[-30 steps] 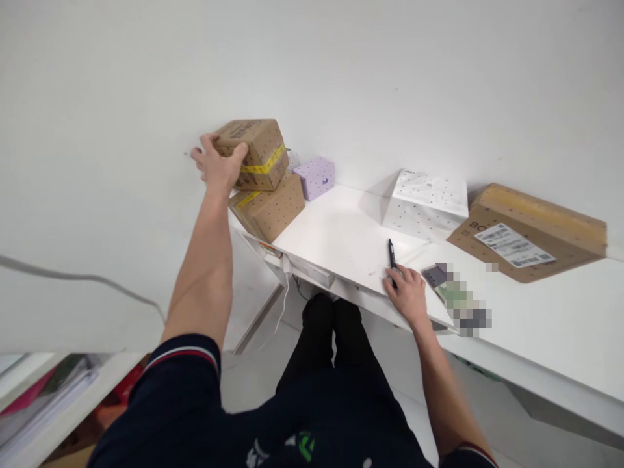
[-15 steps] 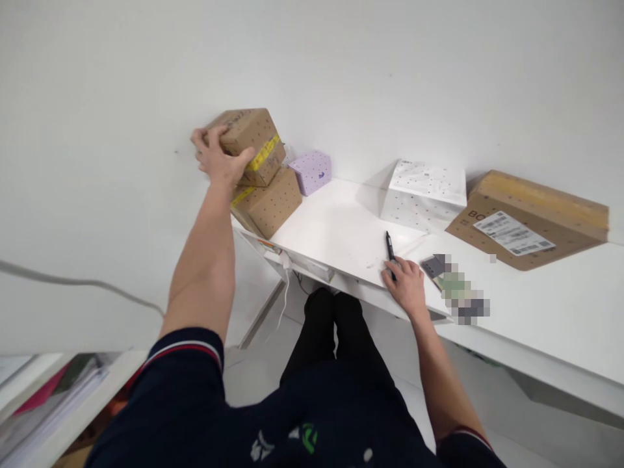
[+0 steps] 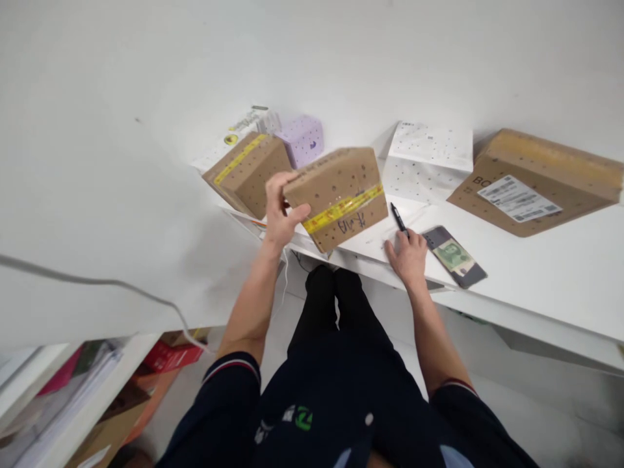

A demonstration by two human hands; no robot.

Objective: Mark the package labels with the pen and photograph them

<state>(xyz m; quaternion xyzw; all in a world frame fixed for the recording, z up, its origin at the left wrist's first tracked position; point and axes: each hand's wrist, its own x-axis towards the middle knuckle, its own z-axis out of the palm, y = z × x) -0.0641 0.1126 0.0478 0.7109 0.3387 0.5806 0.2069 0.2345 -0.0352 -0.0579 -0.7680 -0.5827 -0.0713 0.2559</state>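
My left hand (image 3: 280,211) grips the left end of a small brown cardboard box (image 3: 338,195) with yellow tape and black handwriting, holding it just above the front of the white desk (image 3: 536,273). My right hand (image 3: 408,253) rests on the desk edge with its fingers closed on a black pen (image 3: 398,220). Behind the held box, a second brown box with yellow tape (image 3: 246,170) stands at the desk's left end.
A lilac box (image 3: 302,138) and a white packet (image 3: 244,127) lie at the back left. A white dotted box (image 3: 429,159) and a large flat cardboard parcel (image 3: 531,188) sit to the right. A phone with a banknote in its case (image 3: 453,255) lies beside my right hand. Shelves with papers (image 3: 73,396) are at lower left.
My left hand lifted the top box off the stack at the desk's left end and carried it right, toward the middle front. My right hand stayed on the pen.
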